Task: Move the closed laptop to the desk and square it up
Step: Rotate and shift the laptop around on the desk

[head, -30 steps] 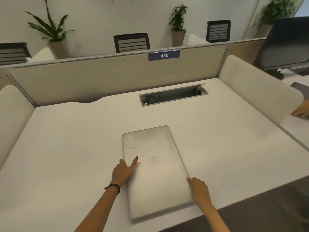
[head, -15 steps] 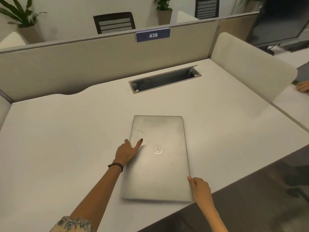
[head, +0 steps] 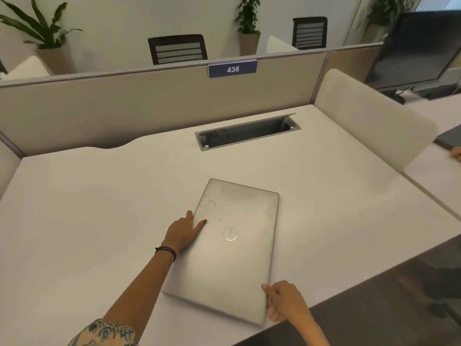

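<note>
A closed silver laptop (head: 234, 260) with a round logo lies flat on the white desk (head: 87, 208), near the front edge, its long sides running away from me and tilted a little to the right. My left hand (head: 183, 232) rests flat on its left edge, fingers spread onto the lid. My right hand (head: 283, 299) grips the laptop's near right corner, thumb on top and fingers curled at the side.
An open cable tray (head: 248, 132) is cut into the desk behind the laptop. A beige partition (head: 149, 106) with a "436" label closes the back; a white side screen (head: 369, 121) stands at right. A monitor (head: 419, 48) and another person's hand (head: 456, 153) are on the neighbouring desk.
The laptop has turned clockwise under both hands: its far end swung right, its near end left. My left hand stays on the left edge, my right on the near right corner.
</note>
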`<control>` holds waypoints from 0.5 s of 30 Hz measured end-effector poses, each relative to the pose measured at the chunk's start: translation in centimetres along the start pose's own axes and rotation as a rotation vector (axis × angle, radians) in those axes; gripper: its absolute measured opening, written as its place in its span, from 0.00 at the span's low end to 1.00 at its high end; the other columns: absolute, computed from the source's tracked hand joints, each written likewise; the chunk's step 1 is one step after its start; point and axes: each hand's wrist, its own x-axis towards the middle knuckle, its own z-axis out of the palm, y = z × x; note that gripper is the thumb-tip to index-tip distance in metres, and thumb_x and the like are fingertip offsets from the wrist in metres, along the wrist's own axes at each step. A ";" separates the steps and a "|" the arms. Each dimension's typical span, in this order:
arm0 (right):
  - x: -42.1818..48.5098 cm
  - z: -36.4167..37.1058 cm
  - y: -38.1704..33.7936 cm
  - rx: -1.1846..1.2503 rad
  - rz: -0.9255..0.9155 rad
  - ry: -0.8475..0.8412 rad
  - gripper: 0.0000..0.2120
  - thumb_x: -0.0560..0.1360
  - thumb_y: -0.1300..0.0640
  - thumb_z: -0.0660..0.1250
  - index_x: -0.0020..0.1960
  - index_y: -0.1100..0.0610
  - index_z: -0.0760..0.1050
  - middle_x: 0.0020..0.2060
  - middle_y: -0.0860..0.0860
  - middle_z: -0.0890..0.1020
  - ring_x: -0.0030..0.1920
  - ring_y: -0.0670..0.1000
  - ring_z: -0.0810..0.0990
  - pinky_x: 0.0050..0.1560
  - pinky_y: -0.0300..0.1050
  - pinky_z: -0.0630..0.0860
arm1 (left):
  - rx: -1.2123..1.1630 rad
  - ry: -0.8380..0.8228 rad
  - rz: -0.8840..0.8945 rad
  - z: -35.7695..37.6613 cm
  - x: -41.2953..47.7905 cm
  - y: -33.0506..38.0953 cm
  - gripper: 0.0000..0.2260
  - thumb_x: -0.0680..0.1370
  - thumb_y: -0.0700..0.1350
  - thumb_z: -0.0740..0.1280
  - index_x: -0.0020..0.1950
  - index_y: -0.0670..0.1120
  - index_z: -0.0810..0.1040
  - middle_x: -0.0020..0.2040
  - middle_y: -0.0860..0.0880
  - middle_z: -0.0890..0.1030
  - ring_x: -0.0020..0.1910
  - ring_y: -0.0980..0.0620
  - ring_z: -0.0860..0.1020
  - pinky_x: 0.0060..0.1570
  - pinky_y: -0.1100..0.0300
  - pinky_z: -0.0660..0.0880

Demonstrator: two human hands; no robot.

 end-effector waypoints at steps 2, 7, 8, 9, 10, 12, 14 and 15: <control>0.6 -1.6 -0.1 -0.108 -0.056 0.047 0.21 0.76 0.44 0.61 0.28 0.53 0.68 0.20 0.47 0.78 0.19 0.42 0.75 0.29 0.35 0.74 | -0.006 0.034 -0.007 0.1 -0.7 -0.4 0.19 0.79 0.60 0.57 0.45 0.44 0.62 0.28 0.51 0.69 0.27 0.48 0.70 0.26 0.58 0.65; 3.4 -5.7 -1.8 -0.104 -0.235 0.210 0.15 0.77 0.53 0.63 0.33 0.54 0.66 0.32 0.51 0.78 0.29 0.48 0.74 0.34 0.40 0.71 | -0.079 0.093 -0.089 0.8 -3.8 -2.0 0.18 0.78 0.59 0.60 0.43 0.44 0.64 0.28 0.53 0.69 0.26 0.53 0.68 0.27 0.61 0.64; 4.1 -6.4 -2.2 -0.100 -0.295 0.235 0.14 0.77 0.54 0.63 0.34 0.55 0.67 0.33 0.51 0.78 0.31 0.49 0.73 0.35 0.41 0.70 | -0.102 0.109 -0.112 1.0 -4.7 -2.4 0.18 0.78 0.59 0.61 0.43 0.45 0.65 0.28 0.53 0.70 0.26 0.53 0.68 0.27 0.62 0.63; 4.8 -6.9 -2.7 -0.100 -0.349 0.255 0.12 0.77 0.56 0.63 0.36 0.57 0.68 0.34 0.52 0.78 0.33 0.50 0.73 0.36 0.42 0.70 | -0.131 0.128 -0.144 1.4 -5.7 -2.8 0.18 0.77 0.60 0.62 0.43 0.45 0.65 0.28 0.53 0.70 0.26 0.53 0.68 0.28 0.62 0.63; 5.5 -7.3 -3.2 -0.101 -0.396 0.267 0.10 0.77 0.57 0.63 0.37 0.57 0.69 0.37 0.53 0.78 0.36 0.52 0.75 0.38 0.43 0.72 | -0.161 0.148 -0.184 1.7 -6.6 -3.2 0.18 0.76 0.60 0.62 0.42 0.45 0.66 0.28 0.53 0.71 0.27 0.53 0.69 0.28 0.63 0.63; 7.1 -8.0 -4.1 -0.104 -0.468 0.273 0.04 0.76 0.59 0.64 0.43 0.59 0.73 0.43 0.56 0.79 0.44 0.54 0.77 0.46 0.46 0.74 | -0.214 0.174 -0.273 2.1 -8.2 -4.0 0.19 0.75 0.61 0.64 0.39 0.46 0.67 0.29 0.53 0.72 0.28 0.53 0.70 0.29 0.63 0.64; 9.0 -8.6 -5.0 -0.133 -0.528 0.299 0.06 0.76 0.60 0.65 0.51 0.60 0.75 0.48 0.57 0.77 0.49 0.54 0.77 0.48 0.42 0.71 | -0.271 0.170 -0.354 2.0 -9.3 -4.6 0.19 0.74 0.61 0.65 0.37 0.47 0.67 0.30 0.52 0.73 0.30 0.53 0.71 0.31 0.63 0.66; 10.0 -8.8 -5.4 -0.146 -0.562 0.310 0.08 0.75 0.60 0.66 0.53 0.60 0.75 0.50 0.57 0.77 0.52 0.55 0.76 0.50 0.41 0.70 | -0.295 0.162 -0.381 2.0 -9.7 -4.8 0.19 0.74 0.60 0.66 0.35 0.48 0.67 0.31 0.52 0.74 0.31 0.53 0.71 0.32 0.62 0.66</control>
